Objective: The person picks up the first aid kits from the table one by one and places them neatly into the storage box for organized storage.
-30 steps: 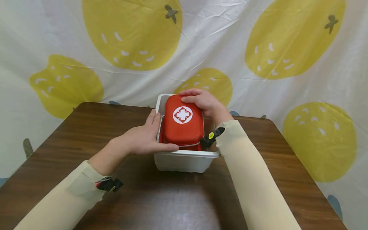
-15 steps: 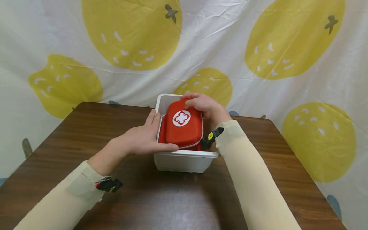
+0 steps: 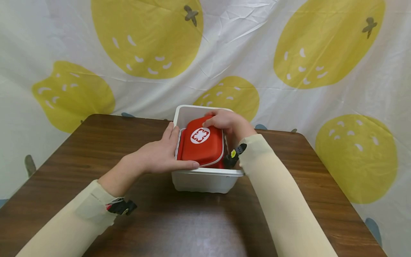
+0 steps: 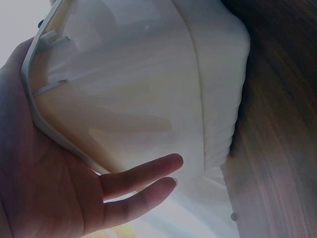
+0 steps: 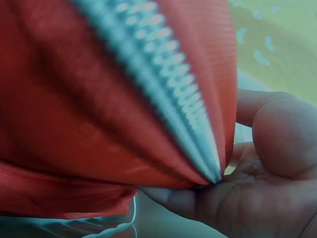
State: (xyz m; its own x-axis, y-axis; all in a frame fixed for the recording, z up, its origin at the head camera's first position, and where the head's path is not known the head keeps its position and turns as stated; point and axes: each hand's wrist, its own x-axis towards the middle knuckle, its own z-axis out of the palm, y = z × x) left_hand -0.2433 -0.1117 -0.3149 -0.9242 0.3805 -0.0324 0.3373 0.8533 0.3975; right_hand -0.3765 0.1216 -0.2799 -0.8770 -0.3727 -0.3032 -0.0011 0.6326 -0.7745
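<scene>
A red first-aid case (image 3: pixel 205 151) with a white cross badge sits tilted in a white plastic bin (image 3: pixel 205 182). My right hand (image 3: pixel 228 123) grips its far right corner, thumb on top and fingers underneath. In the right wrist view the case's pale zipper (image 5: pixel 168 89) runs down to the pinched corner. Below it, more red fabric (image 5: pixel 64 193) shows in the bin, mostly hidden. My left hand (image 3: pixel 157 155) rests on the bin's near left corner, thumb along the front rim; in the left wrist view its fingers (image 4: pixel 143 174) stretch straight beside the bin's outer wall (image 4: pixel 143 89).
The bin stands on a dark brown wooden table (image 3: pixel 135 228), toward its far edge. Behind the table hangs a white curtain (image 3: pixel 231 43) printed with yellow fruit. A strapped black wrist camera (image 3: pixel 236 155) on the right wrist reaches over the bin.
The right hand has shifted its grip around the case's far right corner. The case has tilted, turned slightly and slid a little left and lower in the bin. The left hand has stayed put.
</scene>
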